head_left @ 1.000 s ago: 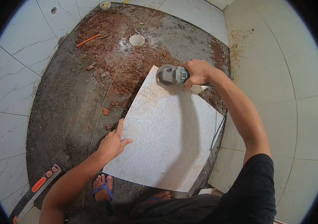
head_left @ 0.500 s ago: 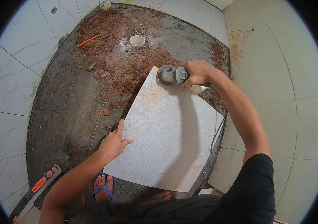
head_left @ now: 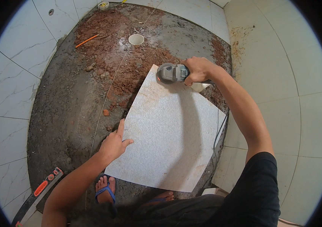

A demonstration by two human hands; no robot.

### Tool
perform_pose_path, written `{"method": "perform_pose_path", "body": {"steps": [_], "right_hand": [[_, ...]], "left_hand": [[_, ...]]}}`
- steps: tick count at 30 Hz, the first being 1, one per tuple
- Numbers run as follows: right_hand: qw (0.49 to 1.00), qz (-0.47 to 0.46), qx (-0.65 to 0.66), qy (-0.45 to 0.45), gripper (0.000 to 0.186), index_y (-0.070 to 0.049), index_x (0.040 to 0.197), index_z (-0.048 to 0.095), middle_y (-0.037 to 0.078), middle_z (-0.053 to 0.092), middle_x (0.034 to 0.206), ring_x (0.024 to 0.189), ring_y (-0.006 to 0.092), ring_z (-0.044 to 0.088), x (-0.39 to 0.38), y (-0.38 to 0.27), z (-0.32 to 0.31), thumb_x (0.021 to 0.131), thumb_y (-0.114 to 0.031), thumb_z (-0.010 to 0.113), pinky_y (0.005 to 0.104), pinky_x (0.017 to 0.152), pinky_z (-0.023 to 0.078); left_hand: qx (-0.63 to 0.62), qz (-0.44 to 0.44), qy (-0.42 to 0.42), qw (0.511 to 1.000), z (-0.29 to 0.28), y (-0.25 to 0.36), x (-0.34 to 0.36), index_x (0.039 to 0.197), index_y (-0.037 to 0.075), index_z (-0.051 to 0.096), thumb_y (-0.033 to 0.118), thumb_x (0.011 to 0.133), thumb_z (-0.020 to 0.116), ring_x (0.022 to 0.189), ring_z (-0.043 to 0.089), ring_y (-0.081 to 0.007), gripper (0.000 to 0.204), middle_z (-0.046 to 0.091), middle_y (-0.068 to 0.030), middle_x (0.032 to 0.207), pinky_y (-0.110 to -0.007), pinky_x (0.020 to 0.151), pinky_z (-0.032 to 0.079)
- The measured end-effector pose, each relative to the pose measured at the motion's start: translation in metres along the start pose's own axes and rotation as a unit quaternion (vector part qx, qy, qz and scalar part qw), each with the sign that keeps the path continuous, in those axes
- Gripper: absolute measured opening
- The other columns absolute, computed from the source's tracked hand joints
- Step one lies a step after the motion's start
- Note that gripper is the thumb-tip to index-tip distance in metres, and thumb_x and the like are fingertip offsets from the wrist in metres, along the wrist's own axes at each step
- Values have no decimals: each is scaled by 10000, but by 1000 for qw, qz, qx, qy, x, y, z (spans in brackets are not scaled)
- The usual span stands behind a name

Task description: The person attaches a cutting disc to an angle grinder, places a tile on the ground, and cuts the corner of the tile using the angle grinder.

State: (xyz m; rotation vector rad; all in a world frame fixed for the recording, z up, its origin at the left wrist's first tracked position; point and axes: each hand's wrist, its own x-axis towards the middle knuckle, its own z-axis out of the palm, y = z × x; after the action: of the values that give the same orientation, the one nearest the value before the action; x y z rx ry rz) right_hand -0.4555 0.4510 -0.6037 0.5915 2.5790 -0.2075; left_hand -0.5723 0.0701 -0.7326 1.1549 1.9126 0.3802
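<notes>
My right hand [head_left: 199,70] is wrapped round the body of a grey and teal angle grinder [head_left: 171,72]. Its disc side rests at the far left corner of a large pale tile [head_left: 164,136], with a small orange glow at the disc's edge. Under the grip, a pale cut piece [head_left: 200,87] shows partly beside the tile's far edge. My left hand [head_left: 115,143] lies against the tile's left edge, thumb on the surface and fingers stretched along the side. A dark power cord [head_left: 216,142] runs down the right edge of the tile.
Rough grey floor with reddish soil surrounds a white pipe opening [head_left: 136,39]. An orange pencil [head_left: 87,41] lies farther left, and a taut string [head_left: 110,87] crosses the floor. A spirit level [head_left: 40,189] is at lower left. My sandalled foot [head_left: 105,189] stands by the tile's near edge. Tiled walls flank both sides.
The view has shifted slightly. The grinder has edged a little left along the tile's far edge, with the orange glow still at its disc. My left hand keeps its place on the tile.
</notes>
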Motion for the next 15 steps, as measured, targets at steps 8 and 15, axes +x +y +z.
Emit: {"method": "perform_pose_path", "body": {"steps": [8, 15], "right_hand": [[1000, -8, 10, 13, 578, -20, 927, 707, 196, 728, 843, 796, 373, 705, 3, 4, 3, 431, -318, 715, 472, 702, 549], [1000, 6, 14, 9, 557, -11, 901, 708, 202, 721, 819, 780, 371, 699, 4, 2, 2, 442, -327, 722, 473, 690, 541]], "left_hand": [[-2, 2, 8, 1000, -2, 3, -1, 1563, -56, 95, 238, 954, 694, 1145, 635, -476, 904, 615, -365, 1236, -481, 990, 514], [3, -6, 4, 1000, -3, 5, -1, 1564, -54, 92, 245, 961, 688, 1144, 643, -465, 899, 620, -359, 1236, -476, 989, 518]]}}
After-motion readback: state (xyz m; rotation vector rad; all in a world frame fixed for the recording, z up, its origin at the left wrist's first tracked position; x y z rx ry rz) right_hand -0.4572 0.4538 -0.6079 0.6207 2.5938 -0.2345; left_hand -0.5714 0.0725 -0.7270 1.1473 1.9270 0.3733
